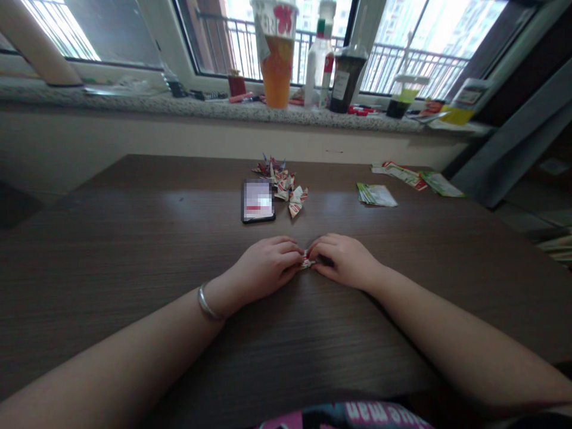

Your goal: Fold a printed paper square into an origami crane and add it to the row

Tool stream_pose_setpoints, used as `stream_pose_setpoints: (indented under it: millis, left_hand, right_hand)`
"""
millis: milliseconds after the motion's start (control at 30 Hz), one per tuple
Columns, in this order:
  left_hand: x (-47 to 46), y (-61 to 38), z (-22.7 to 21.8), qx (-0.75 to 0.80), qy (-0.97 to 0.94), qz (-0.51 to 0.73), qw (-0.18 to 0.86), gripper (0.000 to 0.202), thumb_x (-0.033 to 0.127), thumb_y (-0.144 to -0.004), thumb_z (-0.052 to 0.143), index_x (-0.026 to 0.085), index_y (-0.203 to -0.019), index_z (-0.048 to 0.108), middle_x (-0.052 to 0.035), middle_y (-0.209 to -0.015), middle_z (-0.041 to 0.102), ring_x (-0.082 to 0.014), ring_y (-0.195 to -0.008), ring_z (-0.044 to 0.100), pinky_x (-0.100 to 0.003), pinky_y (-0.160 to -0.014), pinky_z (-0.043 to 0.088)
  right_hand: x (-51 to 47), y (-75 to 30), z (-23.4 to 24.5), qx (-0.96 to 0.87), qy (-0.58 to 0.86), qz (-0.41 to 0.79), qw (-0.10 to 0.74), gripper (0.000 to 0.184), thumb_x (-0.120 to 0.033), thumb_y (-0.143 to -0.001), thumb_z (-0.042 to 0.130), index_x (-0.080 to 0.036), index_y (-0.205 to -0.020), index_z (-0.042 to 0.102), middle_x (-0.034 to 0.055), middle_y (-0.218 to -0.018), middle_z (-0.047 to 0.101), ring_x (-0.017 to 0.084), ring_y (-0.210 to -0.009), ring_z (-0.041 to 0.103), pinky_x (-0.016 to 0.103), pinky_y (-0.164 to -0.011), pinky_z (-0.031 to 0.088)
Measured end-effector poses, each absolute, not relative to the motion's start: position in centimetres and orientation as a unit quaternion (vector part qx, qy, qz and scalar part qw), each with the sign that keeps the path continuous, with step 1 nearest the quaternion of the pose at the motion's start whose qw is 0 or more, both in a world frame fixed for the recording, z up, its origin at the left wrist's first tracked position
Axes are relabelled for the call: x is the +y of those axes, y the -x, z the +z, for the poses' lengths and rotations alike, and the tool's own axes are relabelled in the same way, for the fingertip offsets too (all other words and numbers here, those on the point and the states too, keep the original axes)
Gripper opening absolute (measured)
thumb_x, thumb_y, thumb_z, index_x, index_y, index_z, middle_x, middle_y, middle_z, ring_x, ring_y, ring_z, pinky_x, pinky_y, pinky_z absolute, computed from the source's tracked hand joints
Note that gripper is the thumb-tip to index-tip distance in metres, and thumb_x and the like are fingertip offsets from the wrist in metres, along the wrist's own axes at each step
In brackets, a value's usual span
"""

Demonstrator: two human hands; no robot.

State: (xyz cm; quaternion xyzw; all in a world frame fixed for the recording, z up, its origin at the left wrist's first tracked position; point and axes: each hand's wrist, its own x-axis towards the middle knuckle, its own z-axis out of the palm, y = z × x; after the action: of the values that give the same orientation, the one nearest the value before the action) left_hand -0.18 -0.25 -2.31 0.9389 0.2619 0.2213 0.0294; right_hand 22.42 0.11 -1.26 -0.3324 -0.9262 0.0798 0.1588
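Observation:
A small piece of folded printed paper (306,261), white with red marks, lies between my hands at the middle of the table. My left hand (272,265), with a silver bangle at the wrist, pinches its left side. From the right, my right hand (344,259) has thumb and fingertips closed on the other side. Fingers cover much of the paper, so its exact shape is hidden. Just beyond are several folded paper pieces (282,183) in the same kind of print, bunched together. A phone (258,201) with a lit, blurred screen lies beside them.
Flat printed wrappers (376,195) are stacked at the right, with more wrappers (406,175) behind. On the granite windowsill (214,111) stand a tall cup of orange drink (277,65), a clear bottle (315,68), a dark cup (346,80) and smaller items. A grey curtain (518,137) hangs at right.

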Motion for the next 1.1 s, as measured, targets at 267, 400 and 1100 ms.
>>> stream_pose_setpoints:
  millis: [267, 400, 1100]
  left_hand:
    - [-0.17, 0.26, -1.82, 0.284, -0.928, 0.225, 0.09, 0.021, 0.025, -0.085, 0.06, 0.02, -0.104, 0.065, -0.0069, -0.103, 0.068, -0.0226, -0.107, 0.06, -0.039, -0.096, 0.048]
    - [-0.03, 0.39, -2.05, 0.29, -0.921, 0.241, 0.098, 0.027, 0.028, -0.081, 0.066, 0.021, -0.107, 0.065, -0.0065, -0.105, 0.067, -0.023, -0.107, 0.06, -0.039, -0.094, 0.049]
    - [-0.62, -0.04, -2.01, 0.37, -0.843, 0.351, 0.173, 0.004, 0.022, -0.08, 0.067, 0.019, -0.084, 0.069, -0.0028, -0.085, 0.071, -0.0174, -0.082, 0.065, -0.032, -0.077, 0.051]
  right_hand:
    - [-0.15, -22.22, -1.46, -0.918, 0.358, 0.049, 0.164, 0.01, -0.02, -0.084, 0.057, -0.019, -0.091, 0.064, 0.0068, -0.09, 0.068, 0.02, -0.086, 0.061, 0.03, -0.078, 0.046]
    - [0.0, -22.19, -1.89, -0.888, 0.386, 0.117, 0.223, 0.008, -0.015, -0.078, 0.059, -0.019, -0.084, 0.063, 0.0043, -0.087, 0.067, 0.017, -0.082, 0.061, 0.028, -0.075, 0.046]
    - [-0.83, -21.48, -1.85, -0.825, 0.415, 0.271, 0.271, 0.007, -0.025, -0.08, 0.063, -0.019, -0.084, 0.063, -0.0003, -0.075, 0.063, 0.013, -0.069, 0.057, 0.025, -0.064, 0.042]
